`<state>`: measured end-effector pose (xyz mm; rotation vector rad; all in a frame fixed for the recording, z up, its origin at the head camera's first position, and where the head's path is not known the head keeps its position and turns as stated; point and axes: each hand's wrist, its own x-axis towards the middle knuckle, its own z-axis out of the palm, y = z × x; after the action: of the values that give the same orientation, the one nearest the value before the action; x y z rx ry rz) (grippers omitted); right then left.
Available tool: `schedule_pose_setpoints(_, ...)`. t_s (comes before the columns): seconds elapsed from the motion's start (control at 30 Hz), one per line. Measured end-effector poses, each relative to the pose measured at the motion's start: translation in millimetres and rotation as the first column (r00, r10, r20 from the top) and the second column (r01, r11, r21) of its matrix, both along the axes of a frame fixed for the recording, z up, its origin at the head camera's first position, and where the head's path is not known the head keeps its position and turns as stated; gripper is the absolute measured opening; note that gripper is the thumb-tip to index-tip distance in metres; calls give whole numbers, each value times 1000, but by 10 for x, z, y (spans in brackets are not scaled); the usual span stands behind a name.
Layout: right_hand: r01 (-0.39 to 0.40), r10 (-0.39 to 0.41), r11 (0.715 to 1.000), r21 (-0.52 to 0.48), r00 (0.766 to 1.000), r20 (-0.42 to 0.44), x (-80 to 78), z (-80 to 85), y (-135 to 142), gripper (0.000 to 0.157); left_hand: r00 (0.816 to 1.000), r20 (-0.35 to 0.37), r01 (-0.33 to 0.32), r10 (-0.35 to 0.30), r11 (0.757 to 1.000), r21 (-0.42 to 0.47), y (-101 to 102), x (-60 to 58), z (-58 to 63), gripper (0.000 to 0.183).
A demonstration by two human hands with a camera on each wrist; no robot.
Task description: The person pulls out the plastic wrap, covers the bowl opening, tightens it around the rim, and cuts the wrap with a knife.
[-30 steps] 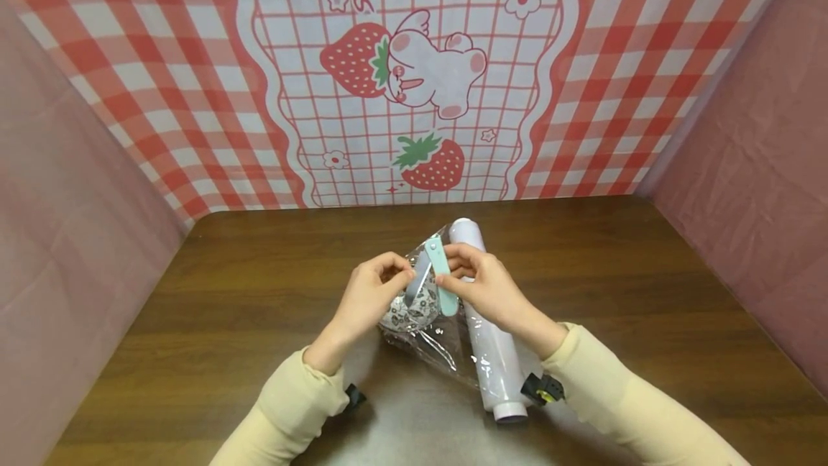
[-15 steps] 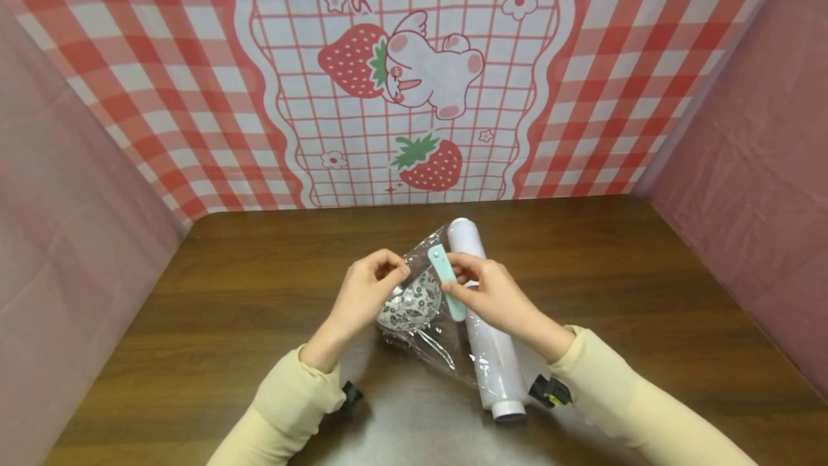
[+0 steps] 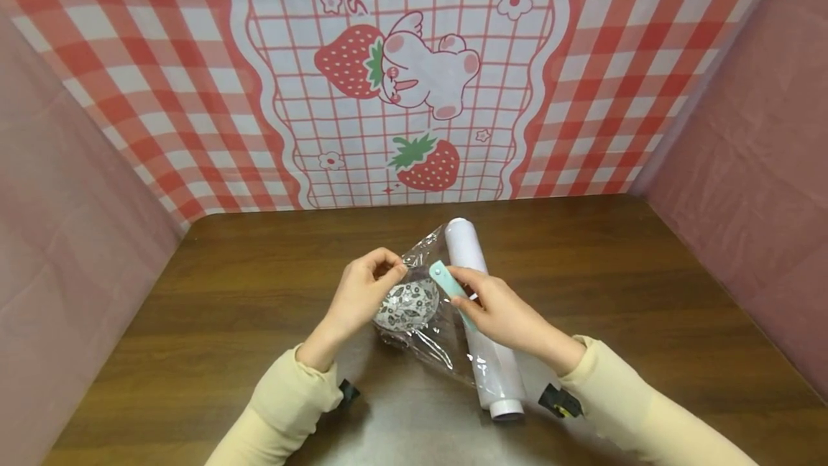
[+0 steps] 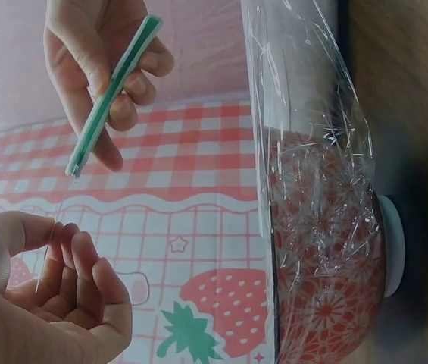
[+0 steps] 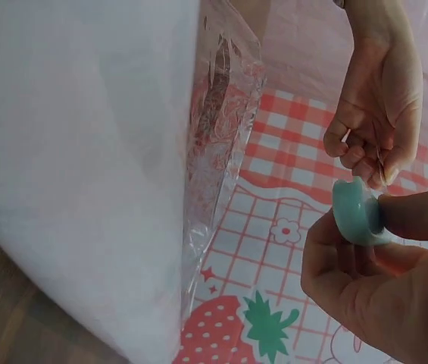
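My right hand (image 3: pixel 501 311) grips the mint-green handle of a folding knife (image 3: pixel 443 279) between thumb and fingers, above the cling film. My left hand (image 3: pixel 369 286) pinches its thin blade (image 4: pixel 47 262), which shows edge-on as a fine line running from the handle's end in the left wrist view. Below the hands stands a bowl (image 3: pixel 407 305), floral inside and red-patterned outside. Clear cling film (image 3: pixel 430 344) lies over the bowl and runs to a cling film roll (image 3: pixel 498 365), which lies beside it under the right hand.
A brown wooden table (image 3: pixel 226 322) bears the bowl and roll. Behind it hangs a red-and-white checked cloth (image 3: pixel 226 92) with strawberries. Pink cloth walls (image 3: pixel 731 135) close off both sides.
The blade, seen broadside a second ago, has turned edge-on. My right hand has moved slightly right and toward me, tilting the handle further. My left hand has shifted slightly left.
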<state>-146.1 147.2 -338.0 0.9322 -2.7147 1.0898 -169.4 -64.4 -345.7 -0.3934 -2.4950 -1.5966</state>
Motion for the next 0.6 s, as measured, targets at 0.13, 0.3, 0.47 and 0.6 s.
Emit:
schedule_pose_setpoints(0.13, -32, 32, 999, 38, 999, -9, 8, 13, 11, 37, 1000, 0, 1, -1, 1000, -12, -9, -2, 7, 4)
schedule_pose_setpoints(0.3, -90, 92, 992, 91, 996, -21, 7, 28, 37, 37, 1000, -9, 2, -2, 1000, -21, -20, -15, -2, 4)
schedule_pose_setpoints(0.47, -138, 140, 981, 136, 990, -2, 3, 47, 64, 35, 1000, -17, 9, -10, 999, -36, -29, -30, -25, 5)
schedule_pose_setpoints(0.6, -170, 171, 967, 188, 985, 12, -8, 50, 79, 36, 1000, -16, 24, -25, 999, -42, -29, -29, -39, 5)
